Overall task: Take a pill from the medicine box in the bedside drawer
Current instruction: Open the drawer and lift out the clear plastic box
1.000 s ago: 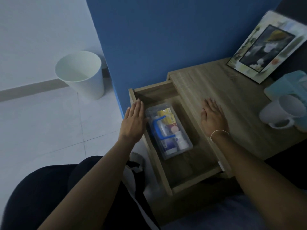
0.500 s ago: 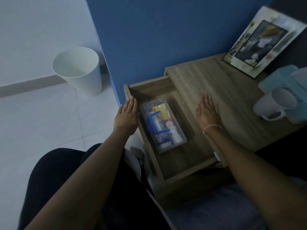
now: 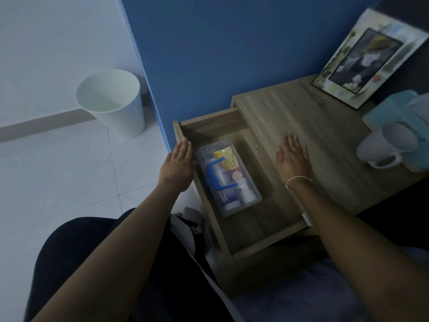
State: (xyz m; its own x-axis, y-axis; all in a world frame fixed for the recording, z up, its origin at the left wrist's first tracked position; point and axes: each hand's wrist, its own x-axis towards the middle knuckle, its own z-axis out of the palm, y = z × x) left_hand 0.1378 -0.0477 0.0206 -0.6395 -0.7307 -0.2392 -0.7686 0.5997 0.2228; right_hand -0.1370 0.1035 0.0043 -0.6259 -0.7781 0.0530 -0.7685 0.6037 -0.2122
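The drawer (image 3: 234, 126) is open w/ the clear medicine box (image 3: 228, 178) lying inside, lid closed. Left hand (image 3: 177, 167) is flat at the drawer's left edge, right hand (image 3: 293, 159) flat on the bench (image 3: 325, 126); fingers of both straight, holding nothing.

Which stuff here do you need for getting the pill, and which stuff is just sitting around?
Needed for the pill:
- open drawer
- clear medicine box with the blue handle, lying in the drawer
- left hand and right hand, both flat and empty

Just sitting around:
- white bin on the floor
- white mug
- picture frame
- light blue box behind the mug
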